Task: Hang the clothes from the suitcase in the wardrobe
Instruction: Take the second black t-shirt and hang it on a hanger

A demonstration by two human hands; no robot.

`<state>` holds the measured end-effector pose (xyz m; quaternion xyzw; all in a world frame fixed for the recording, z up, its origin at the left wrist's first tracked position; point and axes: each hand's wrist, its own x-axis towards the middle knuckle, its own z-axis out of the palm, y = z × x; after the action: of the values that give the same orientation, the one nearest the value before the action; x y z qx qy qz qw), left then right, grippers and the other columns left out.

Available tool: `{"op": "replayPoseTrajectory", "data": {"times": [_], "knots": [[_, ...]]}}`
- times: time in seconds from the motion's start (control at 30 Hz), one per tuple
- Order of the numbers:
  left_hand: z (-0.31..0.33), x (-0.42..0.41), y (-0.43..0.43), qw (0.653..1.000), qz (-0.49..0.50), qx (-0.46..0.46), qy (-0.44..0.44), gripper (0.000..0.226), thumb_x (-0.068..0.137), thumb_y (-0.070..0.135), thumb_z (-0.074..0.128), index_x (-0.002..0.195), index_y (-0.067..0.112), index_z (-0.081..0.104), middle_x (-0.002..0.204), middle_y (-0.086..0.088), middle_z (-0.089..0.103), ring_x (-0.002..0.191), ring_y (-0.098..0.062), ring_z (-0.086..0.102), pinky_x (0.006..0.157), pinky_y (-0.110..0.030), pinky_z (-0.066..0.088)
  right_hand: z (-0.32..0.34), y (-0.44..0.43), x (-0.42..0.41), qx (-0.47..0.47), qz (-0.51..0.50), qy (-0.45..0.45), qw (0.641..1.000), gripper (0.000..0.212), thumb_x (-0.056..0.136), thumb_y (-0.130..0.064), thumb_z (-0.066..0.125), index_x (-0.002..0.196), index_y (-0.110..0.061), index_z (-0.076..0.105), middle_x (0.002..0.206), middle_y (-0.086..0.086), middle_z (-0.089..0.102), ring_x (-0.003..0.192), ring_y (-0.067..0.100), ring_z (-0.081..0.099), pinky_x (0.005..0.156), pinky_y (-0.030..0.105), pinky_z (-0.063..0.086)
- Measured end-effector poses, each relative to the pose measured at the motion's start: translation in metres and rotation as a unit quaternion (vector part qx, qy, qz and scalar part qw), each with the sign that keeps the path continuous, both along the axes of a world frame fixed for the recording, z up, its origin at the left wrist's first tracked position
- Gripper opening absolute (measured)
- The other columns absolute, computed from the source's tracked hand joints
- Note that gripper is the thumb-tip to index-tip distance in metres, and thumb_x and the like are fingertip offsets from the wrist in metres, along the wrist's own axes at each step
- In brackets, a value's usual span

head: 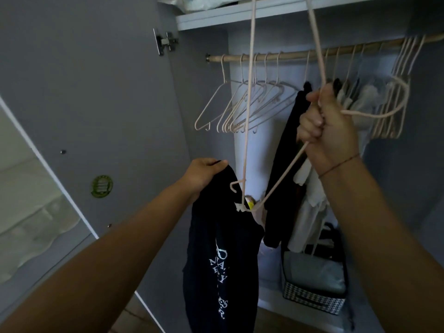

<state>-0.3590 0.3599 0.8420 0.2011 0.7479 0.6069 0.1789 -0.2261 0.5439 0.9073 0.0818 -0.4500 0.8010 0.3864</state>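
My left hand [204,173] grips the top of a dark navy T-shirt [221,248] with white lettering, which hangs down in front of the open wardrobe. My right hand [324,126] is closed around the neck of a pale pink hanger [249,92], held close to the camera and turned on end. Its hook curls out to the right of my fist, and one corner dips into the shirt's neck opening. Behind them runs the wooden rail [293,53]. The suitcase is out of view.
Several empty pink hangers [240,109] hang at the rail's left and more at its right. Dark and white clothes [302,169] hang in the middle. A checked storage basket [314,296] stands on the wardrobe floor. The grey door [91,97] stands open on the left.
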Motion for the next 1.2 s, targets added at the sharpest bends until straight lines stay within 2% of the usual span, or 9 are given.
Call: {"op": "replayPoseTrajectory", "data": {"times": [0.2,0.33,0.43,0.53,0.6,0.67,0.83,1.07,1.2], "knots": [[0.008,-0.001,-0.003,0.999,-0.039,0.022,-0.005,0.028,0.089,0.023,0.064,0.101,-0.001,0.070,0.098,-0.018,0.072,0.084,-0.026,0.069,0.075,-0.030,0.057,-0.015,-0.010,-0.024,-0.046,0.042,-0.031,0.998,0.052,0.092,-0.044,0.039,0.051,-0.021,0.063,0.037,-0.009,0.032,0.031,0.003,0.024,0.037,0.019,0.015],[0.018,-0.007,-0.010,0.997,-0.065,0.049,-0.011,0.021,0.089,0.024,0.064,0.094,0.005,0.071,0.091,-0.012,0.073,0.076,-0.018,0.069,0.068,-0.023,0.054,-0.035,-0.006,-0.044,-0.051,0.071,-0.047,0.995,0.057,0.094,-0.041,0.036,0.046,-0.021,0.059,0.036,-0.008,0.032,0.030,0.005,0.023,0.038,0.021,0.013],[0.029,-0.012,-0.013,0.991,-0.066,0.114,-0.032,0.019,0.091,0.022,0.060,0.090,0.005,0.068,0.078,-0.005,0.071,0.065,-0.012,0.067,0.064,-0.020,0.054,-0.066,-0.002,-0.056,0.020,0.034,-0.121,0.992,0.064,0.101,-0.031,0.033,0.042,-0.021,0.057,0.037,-0.008,0.031,0.032,0.005,0.023,0.040,0.022,0.014],[0.043,-0.022,-0.020,0.981,-0.029,0.188,-0.045,0.019,0.095,0.018,0.052,0.089,0.007,0.066,0.071,-0.001,0.072,0.062,-0.008,0.067,0.061,-0.018,0.054,-0.099,0.005,-0.053,0.073,-0.016,-0.207,0.975,0.048,0.092,-0.034,0.048,0.048,-0.019,0.058,0.039,-0.009,0.032,0.036,0.004,0.025,0.039,0.018,0.018],[0.048,-0.032,-0.028,0.980,-0.003,0.195,-0.036,0.023,0.097,0.020,0.049,0.090,0.006,0.066,0.073,-0.002,0.073,0.065,-0.010,0.069,0.063,-0.019,0.055,-0.111,0.011,-0.046,0.100,-0.035,-0.247,0.963,0.040,0.084,-0.040,0.054,0.054,-0.014,0.057,0.039,-0.009,0.033,0.037,0.004,0.026,0.039,0.016,0.019],[0.044,-0.038,-0.033,0.982,0.030,0.185,-0.019,0.024,0.097,0.021,0.051,0.087,0.006,0.066,0.071,-0.003,0.073,0.063,-0.011,0.068,0.063,-0.021,0.054,-0.113,0.014,-0.041,0.150,-0.055,-0.276,0.948,0.039,0.089,-0.034,0.054,0.058,-0.010,0.056,0.037,-0.010,0.034,0.036,0.002,0.027,0.038,0.014,0.021],[0.023,-0.040,-0.033,0.970,0.162,0.180,-0.001,0.023,0.093,0.019,0.058,0.074,0.009,0.065,0.053,0.003,0.066,0.045,-0.006,0.059,0.045,-0.015,0.044,-0.104,0.021,-0.036,0.259,-0.077,-0.314,0.910,0.039,0.092,-0.026,0.054,0.058,-0.008,0.056,0.034,-0.008,0.035,0.032,0.002,0.030,0.037,0.010,0.025],[0.019,-0.042,-0.026,0.934,0.244,0.252,-0.065,0.018,0.088,0.022,0.065,0.073,0.014,0.067,0.054,0.005,0.066,0.049,-0.008,0.062,0.050,-0.018,0.051,-0.099,0.036,-0.035,0.308,-0.097,-0.343,0.882,0.039,0.088,-0.030,0.059,0.056,-0.008,0.057,0.034,-0.007,0.035,0.033,0.003,0.030,0.037,0.011,0.026],[0.019,-0.044,-0.021,0.927,0.258,0.264,-0.062,0.022,0.086,0.020,0.067,0.066,0.012,0.066,0.061,-0.005,0.065,0.059,-0.020,0.061,0.072,-0.034,0.056,-0.094,0.038,-0.035,0.343,-0.089,-0.370,0.859,0.038,0.088,-0.030,0.060,0.057,-0.009,0.058,0.033,-0.008,0.036,0.033,0.003,0.034,0.038,0.011,0.029]]}}
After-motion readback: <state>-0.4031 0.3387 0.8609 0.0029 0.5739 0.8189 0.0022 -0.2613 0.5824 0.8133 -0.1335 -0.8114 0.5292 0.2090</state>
